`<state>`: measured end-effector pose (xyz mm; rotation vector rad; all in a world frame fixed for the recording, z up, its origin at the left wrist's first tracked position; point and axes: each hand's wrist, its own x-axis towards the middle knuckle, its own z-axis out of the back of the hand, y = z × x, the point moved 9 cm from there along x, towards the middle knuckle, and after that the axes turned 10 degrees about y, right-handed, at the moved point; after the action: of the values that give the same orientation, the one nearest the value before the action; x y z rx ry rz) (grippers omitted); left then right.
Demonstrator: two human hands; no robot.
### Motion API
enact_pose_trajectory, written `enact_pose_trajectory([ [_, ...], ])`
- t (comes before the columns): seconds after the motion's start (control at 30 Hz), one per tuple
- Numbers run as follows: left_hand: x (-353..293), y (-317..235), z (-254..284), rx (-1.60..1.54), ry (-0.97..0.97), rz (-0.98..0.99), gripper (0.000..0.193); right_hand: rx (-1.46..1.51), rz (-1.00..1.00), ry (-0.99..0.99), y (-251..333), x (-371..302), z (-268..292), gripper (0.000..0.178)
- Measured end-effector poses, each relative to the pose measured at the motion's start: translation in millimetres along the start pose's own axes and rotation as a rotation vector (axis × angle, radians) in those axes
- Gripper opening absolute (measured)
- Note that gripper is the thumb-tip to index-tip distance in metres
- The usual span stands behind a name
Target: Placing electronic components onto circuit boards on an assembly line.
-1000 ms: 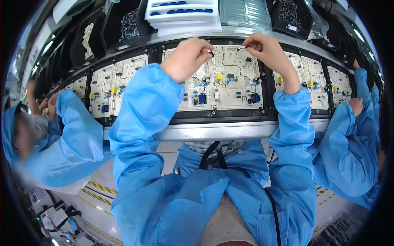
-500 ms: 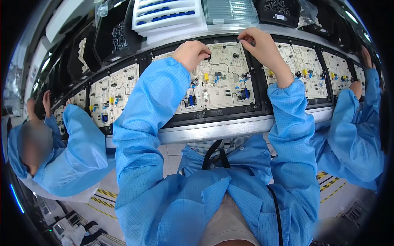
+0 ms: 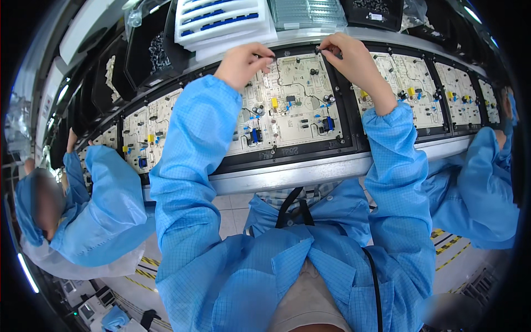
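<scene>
A cream circuit board sits in a black frame before me, carrying yellow, blue and black components. Over its upper left part is my left hand, thumb and forefinger closed on a small black part whose kind is too small to tell. My right hand is at the frame's upper right corner, thumb and forefinger pinched together. Something dark and tiny shows at those fingertips, beside the frame's edge; whether it is loose or fixed to the frame I cannot tell.
Beyond the frame stand a white foam tray with blue parts, a clear plastic tray and a black bin of small parts. More framed boards line both sides. Co-workers in blue sit left and right. A metal rail edges the bench.
My left hand has moved up and left, away from the board's upper middle. The right hand stays near the frame corner. Co-workers' arms on both sides have shifted.
</scene>
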<state>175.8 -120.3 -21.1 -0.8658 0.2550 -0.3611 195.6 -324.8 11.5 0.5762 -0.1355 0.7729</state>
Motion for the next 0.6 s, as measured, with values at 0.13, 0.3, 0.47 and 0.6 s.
enact_pose_trajectory([
  [0.13, -1.2, 4.4, 19.5, -0.499, -0.035, -0.008, 0.024, 0.001, -0.018, 0.004, -6.2, -1.7, 1.6, 0.014],
  [0.3, -11.2, 6.1, 47.7, -0.647, -0.107, -0.021, 0.030, -0.007, -0.015, -0.015, -10.6, -3.3, 4.5, 0.014],
  [0.47, -15.8, 8.4, 56.1, -0.643, -0.142, -0.009, 0.034, -0.034, -0.007, -0.017, -12.2, -4.9, 5.1, 0.013],
  [0.6, -10.2, 17.4, 51.6, -0.450, -0.125, 0.059, 0.029, -0.024, -0.001, -0.005, -10.7, -6.8, 5.5, 0.013],
])
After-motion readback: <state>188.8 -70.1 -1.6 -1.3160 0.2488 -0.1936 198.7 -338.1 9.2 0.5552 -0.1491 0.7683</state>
